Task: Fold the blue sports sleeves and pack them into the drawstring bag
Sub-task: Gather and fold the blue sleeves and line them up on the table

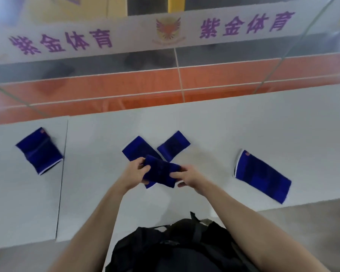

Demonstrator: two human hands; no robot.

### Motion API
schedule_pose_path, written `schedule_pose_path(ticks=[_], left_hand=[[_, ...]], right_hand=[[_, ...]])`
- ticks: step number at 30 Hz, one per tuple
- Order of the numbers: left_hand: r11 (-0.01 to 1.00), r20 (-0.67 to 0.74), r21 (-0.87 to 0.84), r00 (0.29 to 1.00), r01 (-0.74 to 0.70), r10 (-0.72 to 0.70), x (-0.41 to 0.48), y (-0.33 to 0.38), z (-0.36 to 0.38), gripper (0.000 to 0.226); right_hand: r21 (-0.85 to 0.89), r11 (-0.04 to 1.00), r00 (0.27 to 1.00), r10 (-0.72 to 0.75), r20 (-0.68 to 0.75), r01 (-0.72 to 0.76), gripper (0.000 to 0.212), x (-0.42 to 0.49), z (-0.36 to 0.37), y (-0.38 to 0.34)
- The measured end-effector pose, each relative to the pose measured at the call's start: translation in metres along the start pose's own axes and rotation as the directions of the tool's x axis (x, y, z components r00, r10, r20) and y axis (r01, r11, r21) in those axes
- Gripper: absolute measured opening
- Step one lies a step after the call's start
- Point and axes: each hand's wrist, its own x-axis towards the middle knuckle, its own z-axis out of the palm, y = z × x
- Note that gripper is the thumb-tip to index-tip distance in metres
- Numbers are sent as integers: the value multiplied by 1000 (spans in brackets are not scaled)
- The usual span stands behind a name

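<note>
The left hand point(134, 171) and the right hand point(188, 176) are each gripping one end of the held sleeve point(161, 171), fingers curled round the doubled blue fabric, just above the middle of the table point(224, 134) and toward its near edge. The likely trouble is the fold springing open: the cloth looks stretchy, and one hand will probably have to let go to open the drawstring bag point(175, 248), which is sitting dark and slumped below the near edge with no mouth showing. The held sleeve's long axis is running roughly along the near edge, its right end dipping slightly toward the person. Just beyond the hands, the left-centre sleeve point(134, 149) and right-centre sleeve point(173, 145) are lying flat, angled apart like a V. The far-left sleeve point(39, 150) is lying near the left end, white cuff nearest. The right sleeve point(262, 176) is pointing its cuff leftward, its other end reaching the near edge.
</note>
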Motion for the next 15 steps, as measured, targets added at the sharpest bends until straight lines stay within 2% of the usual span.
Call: schedule_pose_path(ticks=[4,8,15], left_hand=[[995,-109,80,993,62,-53,7,-4,29,9],[989,-143,127,988,80,-61,17,2,43,13],[986,-161,157,986,64,-39,39,15,52,12]], right_hand=[[-98,995,999,-23,-45,18,25,13,-33,1],[-175,984,994,-56,-92,39,14,27,-57,-4],[-184,979,990,-102,-97,83,25,40,-78,-13]])
